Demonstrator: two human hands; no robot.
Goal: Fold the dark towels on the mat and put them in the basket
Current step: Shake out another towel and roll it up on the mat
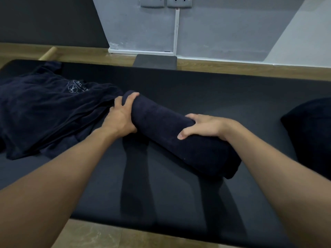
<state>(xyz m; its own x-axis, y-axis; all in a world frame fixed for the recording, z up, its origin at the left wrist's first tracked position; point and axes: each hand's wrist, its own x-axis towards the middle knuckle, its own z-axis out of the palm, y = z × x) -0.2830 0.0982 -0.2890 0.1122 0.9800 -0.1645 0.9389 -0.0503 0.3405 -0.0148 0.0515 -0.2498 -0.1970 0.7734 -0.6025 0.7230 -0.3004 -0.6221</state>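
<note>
Gripping far end of rolled dark navy terry towel (179, 135) with left hand (121, 117): fingers (129, 100) curling over top of the roll, thumb hidden beneath it. Pressing right hand (204, 127) on the roll's middle, fingers wrapping over the far side, thumb (186, 133) lying along the near side; both hands closing on the same towel. Rolled towel lying diagonally across black rectangular floor mat (161, 203), far end toward upper left, near end toward lower right, underside touching the mat. Lying just beside the left hand, on the mat's left part: loose crumpled heap of dark navy towels (44, 111), top one showing a pale round printed logo (76, 86). Sitting at the mat's right edge, partly cut off by frame: dark rounded shape (311, 133), identity unclear. Showing beyond the mat: brown wood-look floor (232, 67), small dark grey rectangular pad (155, 61) touching the mat's far edge, grey wall with two sockets (166, 1).
</note>
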